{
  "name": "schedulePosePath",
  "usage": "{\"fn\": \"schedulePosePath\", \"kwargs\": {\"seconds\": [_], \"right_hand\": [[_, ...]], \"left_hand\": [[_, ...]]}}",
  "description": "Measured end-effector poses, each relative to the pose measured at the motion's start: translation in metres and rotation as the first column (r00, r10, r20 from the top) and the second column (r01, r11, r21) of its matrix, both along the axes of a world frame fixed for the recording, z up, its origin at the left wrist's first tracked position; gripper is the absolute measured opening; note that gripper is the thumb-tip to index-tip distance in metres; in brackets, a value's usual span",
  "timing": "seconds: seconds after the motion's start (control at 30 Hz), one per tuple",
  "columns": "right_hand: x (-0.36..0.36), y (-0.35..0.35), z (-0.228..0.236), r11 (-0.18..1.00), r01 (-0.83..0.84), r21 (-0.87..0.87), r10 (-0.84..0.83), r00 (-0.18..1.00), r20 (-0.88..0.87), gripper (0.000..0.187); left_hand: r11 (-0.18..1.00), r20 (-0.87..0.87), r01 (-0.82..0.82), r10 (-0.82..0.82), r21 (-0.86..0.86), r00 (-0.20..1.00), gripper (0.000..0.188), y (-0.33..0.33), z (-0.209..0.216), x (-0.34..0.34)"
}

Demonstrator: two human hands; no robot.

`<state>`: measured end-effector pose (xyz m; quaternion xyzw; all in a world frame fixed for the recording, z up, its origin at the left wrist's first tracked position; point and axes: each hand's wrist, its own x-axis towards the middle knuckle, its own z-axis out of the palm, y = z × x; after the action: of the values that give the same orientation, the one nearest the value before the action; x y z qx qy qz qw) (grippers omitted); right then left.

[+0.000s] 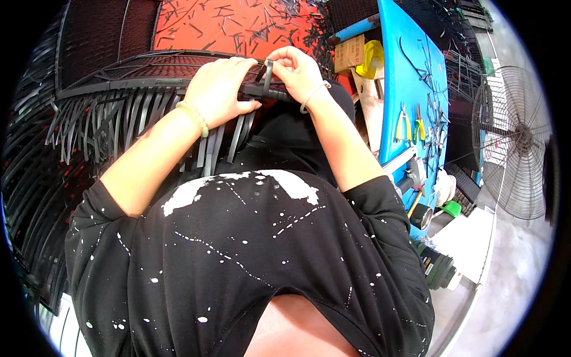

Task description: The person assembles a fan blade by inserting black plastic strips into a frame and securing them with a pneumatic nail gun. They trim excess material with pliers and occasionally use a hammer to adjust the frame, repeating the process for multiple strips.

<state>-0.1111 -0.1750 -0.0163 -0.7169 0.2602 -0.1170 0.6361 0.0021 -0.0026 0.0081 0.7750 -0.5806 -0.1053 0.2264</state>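
Across my lap lies a dark woven panel on a black frame (143,84), with many loose flat black strips (89,122) hanging from its near rail. My left hand (217,86) is closed over that rail, fingers on the far side and thumb on the near side. Just right of it, a black flat strip (269,72) stands up in a loop around the rail. My right hand (299,74) pinches at this loop with thumb and fingers bent; the fingertips are partly hidden behind it.
A red surface (208,24) beyond the panel is scattered with strip offcuts. At right stands a blue table (410,77) with yellow-handled pliers (404,126) and cut strips. A cardboard box (350,53), a yellow bag (371,59) and a large fan (517,140) are nearby.
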Motion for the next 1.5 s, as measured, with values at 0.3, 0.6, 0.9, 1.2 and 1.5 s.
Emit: {"fn": "schedulePosePath", "kwargs": {"seconds": [0.3, 0.6, 0.9, 1.2, 1.5], "right_hand": [[0.003, 0.001, 0.002, 0.985, 0.016, 0.171, -0.018, 1.0, 0.008, 0.014], [0.006, -0.001, 0.013, 0.936, 0.005, 0.351, 0.067, 0.979, -0.191, 0.017], [0.001, -0.012, -0.01, 0.944, -0.328, 0.021, 0.32, 0.903, -0.286, 0.016], [-0.017, -0.024, 0.007, 0.807, -0.567, -0.165, 0.533, 0.82, -0.208, 0.028], [-0.03, -0.021, 0.011, 0.704, -0.588, -0.399, 0.596, 0.794, -0.118, 0.042]], "left_hand": [[0.999, -0.011, 0.032, -0.032, 0.029, 0.999, 0.065, 0.0, 0.0, 0.0], [0.999, -0.021, 0.048, -0.048, -0.013, 0.999, 0.06, 0.002, -0.001, -0.001], [0.987, -0.052, 0.077, -0.086, -0.141, 0.995, 0.058, 0.012, 0.006, -0.005], [0.897, 0.159, 0.244, -0.198, -0.368, 0.967, 0.026, 0.026, 0.009, -0.009], [0.884, 0.232, 0.296, -0.223, -0.362, 0.947, 0.018, 0.017, 0.008, -0.012]]}}
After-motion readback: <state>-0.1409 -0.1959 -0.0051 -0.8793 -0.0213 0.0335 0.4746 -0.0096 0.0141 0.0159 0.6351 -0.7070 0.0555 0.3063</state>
